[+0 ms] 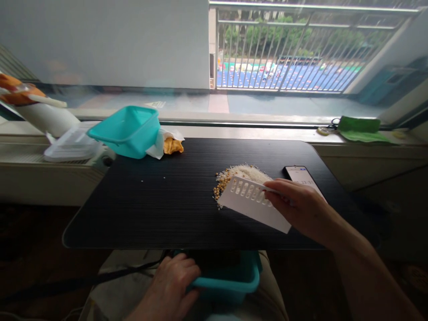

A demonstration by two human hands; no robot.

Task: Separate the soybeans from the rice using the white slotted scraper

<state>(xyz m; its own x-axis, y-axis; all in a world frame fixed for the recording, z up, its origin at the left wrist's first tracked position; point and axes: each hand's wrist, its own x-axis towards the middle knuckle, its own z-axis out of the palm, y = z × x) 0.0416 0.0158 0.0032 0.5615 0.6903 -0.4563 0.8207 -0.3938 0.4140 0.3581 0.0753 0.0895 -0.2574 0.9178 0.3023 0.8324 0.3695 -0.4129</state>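
My right hand point(297, 200) pinches the right end of a white card point(252, 208) with a row of oval holes along its upper edge. The card stands tilted against a pile of white rice grains point(249, 170) mixed with yellow beans or kernels point(219, 183) on the black table point(160, 200), hiding part of the pile. Below the table's front edge, my left hand point(175, 276) is closed around the left rim of a teal plastic bin point(227, 284) on the lap. The bin's inside is dark, partly covered by the tabletop.
A second teal bin point(129, 131) stands at the back left beside a crumpled yellow-and-white wrapper point(173, 145). A phone point(301, 175) lies behind my right hand. On the window sill are a clear plastic lid point(72, 145) and a green cloth point(361, 128).
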